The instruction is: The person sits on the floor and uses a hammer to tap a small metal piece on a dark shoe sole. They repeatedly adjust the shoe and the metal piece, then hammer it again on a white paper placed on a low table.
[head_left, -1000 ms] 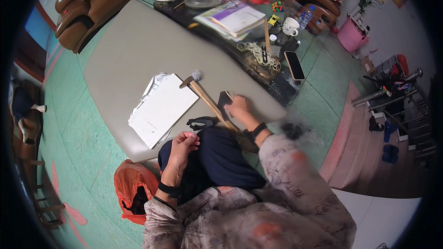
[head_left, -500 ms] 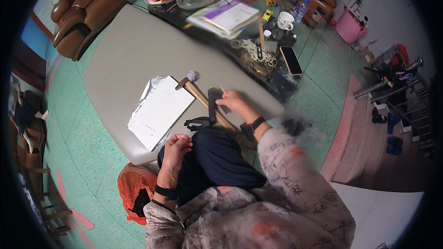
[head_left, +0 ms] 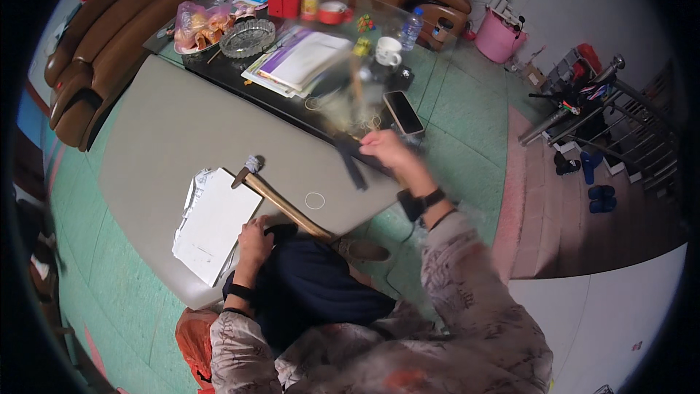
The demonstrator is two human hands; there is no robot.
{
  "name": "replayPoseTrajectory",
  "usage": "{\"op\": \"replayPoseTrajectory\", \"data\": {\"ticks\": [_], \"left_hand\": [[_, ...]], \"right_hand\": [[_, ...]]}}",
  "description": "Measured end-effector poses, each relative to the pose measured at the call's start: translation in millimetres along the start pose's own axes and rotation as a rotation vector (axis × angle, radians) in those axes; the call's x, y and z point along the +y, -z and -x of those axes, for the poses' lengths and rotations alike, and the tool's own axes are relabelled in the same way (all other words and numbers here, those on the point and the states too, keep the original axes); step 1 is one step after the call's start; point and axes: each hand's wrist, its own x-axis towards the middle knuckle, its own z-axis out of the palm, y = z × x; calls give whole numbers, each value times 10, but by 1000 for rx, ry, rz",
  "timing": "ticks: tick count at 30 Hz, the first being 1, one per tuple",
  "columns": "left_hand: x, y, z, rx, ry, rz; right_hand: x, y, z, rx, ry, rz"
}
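My right hand [head_left: 388,149] is raised over the far right of the beige bench, its fingers pinched. A dark flat strip [head_left: 351,164] hangs from the fingertips, smeared by motion. Close to my lap, my left hand [head_left: 254,242] has curled fingers beside a black piece [head_left: 282,232], perhaps cloth; whether they grip it is hidden. Left of that hand lies a white board [head_left: 217,226] on crumpled paper. A hammer [head_left: 281,204] with a wooden handle rests on the bench, its head touching the board's corner area. A thin pale ring [head_left: 315,201], like a rubber band, lies right of the hammer.
Beyond the beige bench [head_left: 182,117] stands a dark glass table with papers [head_left: 302,62], a glass ashtray [head_left: 248,38], a phone [head_left: 403,112], a white cup [head_left: 388,50] and a water bottle [head_left: 412,28]. An orange bag [head_left: 195,343] sits on the floor at left.
My right hand has moved forward, carrying the dark strip away from the hammer. The pale ring now shows on the bench. My left hand has come alongside the board, and the whole view has shifted.
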Motion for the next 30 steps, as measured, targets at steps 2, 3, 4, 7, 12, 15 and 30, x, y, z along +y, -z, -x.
{"op": "replayPoseTrajectory", "data": {"ticks": [2, 3, 4, 7, 12, 15, 30], "left_hand": [[-68, -102, -49, -88, 27, -62], [-58, -131, -53, -83, 3, -63], [-27, -157, -58, -77, -25, -62], [-25, -166, -44, -58, -38, -79], [-27, -191, -56, -5, -116, -101], [-92, -140, -58, 132, -10, -77], [514, 439, 992, 27, 61, 1299]], "right_hand": [[-35, 378, -82, 11, -115, 132], [40, 545, -126, 15, -153, 124], [149, 718, -178, 23, -189, 117], [371, 935, -373, -33, -232, 178], [592, 926, -475, 69, -27, 502], [504, 562, -398, 470, 249, 884], [-695, -1566, 1383, -511, 247, -127]]}}
